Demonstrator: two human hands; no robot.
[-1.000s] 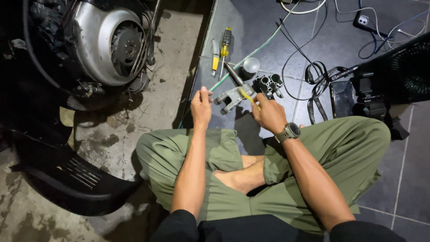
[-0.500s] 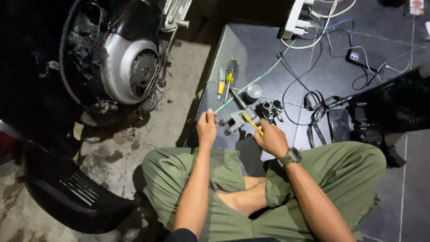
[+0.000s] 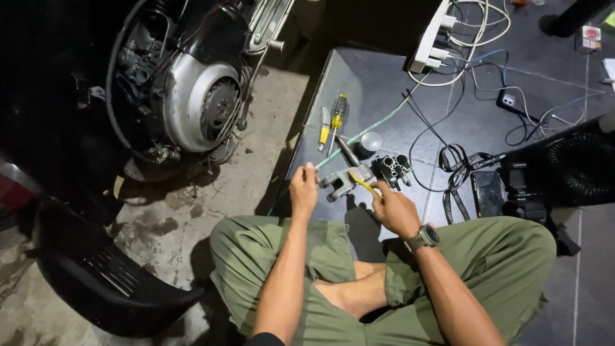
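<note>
Dark tiled floor [image 3: 384,90], near edge: left hand [image 3: 303,190] gripping metal part [image 3: 343,181], right hand [image 3: 395,209] pinching yellow tool [image 3: 363,184], forearms extended.

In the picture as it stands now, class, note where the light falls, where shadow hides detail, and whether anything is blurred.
Head view: light falls brightest on the silver engine cover and grey tiles; the left edge and top centre sink into black; the hands and small metal part look fairly sharp.

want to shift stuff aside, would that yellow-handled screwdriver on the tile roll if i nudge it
The yellow-handled screwdriver probably rolls sideways: its handle looks rounded and the dark tile looks smooth. It should stay stiff and seem light. The smaller yellow tool beside it may stop it.
</note>
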